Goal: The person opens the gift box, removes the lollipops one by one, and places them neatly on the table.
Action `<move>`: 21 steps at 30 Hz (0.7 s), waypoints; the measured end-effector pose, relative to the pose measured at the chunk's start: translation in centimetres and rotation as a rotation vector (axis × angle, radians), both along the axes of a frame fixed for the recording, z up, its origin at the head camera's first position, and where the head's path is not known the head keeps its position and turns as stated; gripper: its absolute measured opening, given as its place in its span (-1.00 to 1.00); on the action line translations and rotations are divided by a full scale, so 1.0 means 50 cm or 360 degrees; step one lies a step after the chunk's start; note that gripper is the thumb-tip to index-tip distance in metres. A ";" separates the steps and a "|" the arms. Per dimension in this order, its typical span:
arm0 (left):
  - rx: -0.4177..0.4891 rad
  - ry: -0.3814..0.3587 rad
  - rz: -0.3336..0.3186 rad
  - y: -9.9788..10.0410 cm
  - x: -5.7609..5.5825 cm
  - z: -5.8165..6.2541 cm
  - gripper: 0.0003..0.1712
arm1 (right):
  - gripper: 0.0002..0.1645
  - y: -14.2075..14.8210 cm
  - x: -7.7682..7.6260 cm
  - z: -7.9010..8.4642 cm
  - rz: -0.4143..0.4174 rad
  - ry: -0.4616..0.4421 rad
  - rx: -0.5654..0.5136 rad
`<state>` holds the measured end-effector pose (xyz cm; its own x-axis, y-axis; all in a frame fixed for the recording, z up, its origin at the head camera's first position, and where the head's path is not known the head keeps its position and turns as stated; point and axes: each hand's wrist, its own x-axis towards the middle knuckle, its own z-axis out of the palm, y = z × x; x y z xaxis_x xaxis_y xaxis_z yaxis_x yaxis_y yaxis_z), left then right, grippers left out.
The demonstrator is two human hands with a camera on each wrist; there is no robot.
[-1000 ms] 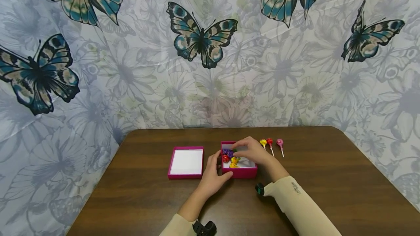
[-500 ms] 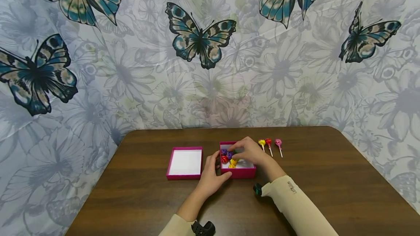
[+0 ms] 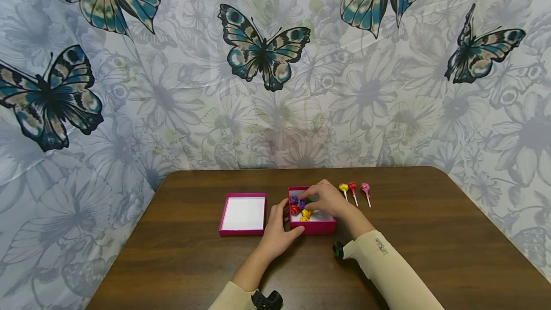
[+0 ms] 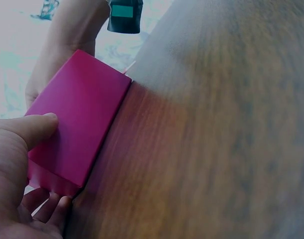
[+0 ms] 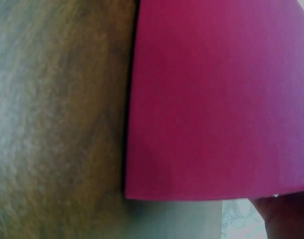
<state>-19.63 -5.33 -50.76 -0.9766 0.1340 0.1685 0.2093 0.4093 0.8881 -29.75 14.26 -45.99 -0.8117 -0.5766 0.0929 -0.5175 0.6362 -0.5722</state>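
A pink box (image 3: pixel 318 227) with a white inside stands uncovered on the table. Wrapped candies lie in its left part: purple ones (image 3: pixel 294 200), a red one (image 3: pixel 294 210) and yellow ones (image 3: pixel 305 214). My left hand (image 3: pixel 277 233) grips the box at its near left corner; in the left wrist view the thumb (image 4: pixel 42 127) presses the front wall and the fingers lie along the side. My right hand (image 3: pixel 329 200) reaches over the right side into the box, index finger and thumb at the purple candies. I cannot tell whether it pinches one.
Left of the box lies its pink lid (image 3: pixel 242 232), white inside facing up. Behind the right hand are a yellow lollipop (image 3: pixel 343 187), a red lollipop (image 3: pixel 352 186) and a pink lollipop (image 3: pixel 365 187). A butterfly-patterned cloth (image 3: pixel 193 123) hangs behind the brown table (image 3: pixel 172 262).
The whole scene shifts slightly left in the head view. Both hands keep their places at the box, and the candies and lollipops stay where they were.
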 end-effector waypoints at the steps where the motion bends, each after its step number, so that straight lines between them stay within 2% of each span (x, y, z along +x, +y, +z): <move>1: 0.0002 0.0000 0.0001 0.000 0.000 0.000 -0.02 | -0.72 0.000 0.000 0.000 0.0000 0.0008 0.0004; 8: -0.0011 0.0008 0.0000 0.000 0.000 -0.001 -0.02 | -0.75 -0.001 0.003 0.001 -0.0003 0.0022 -0.0003; 21: -0.0003 -0.0006 0.0024 0.001 0.000 -0.001 0.00 | -0.73 0.003 0.007 -0.003 -0.0035 -0.0037 -0.0177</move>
<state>-19.65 -5.26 -50.81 -0.9791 0.1193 0.1647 0.1998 0.4142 0.8880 -29.39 14.39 -46.15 -0.8268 -0.5459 0.1360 -0.4897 0.5794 -0.6516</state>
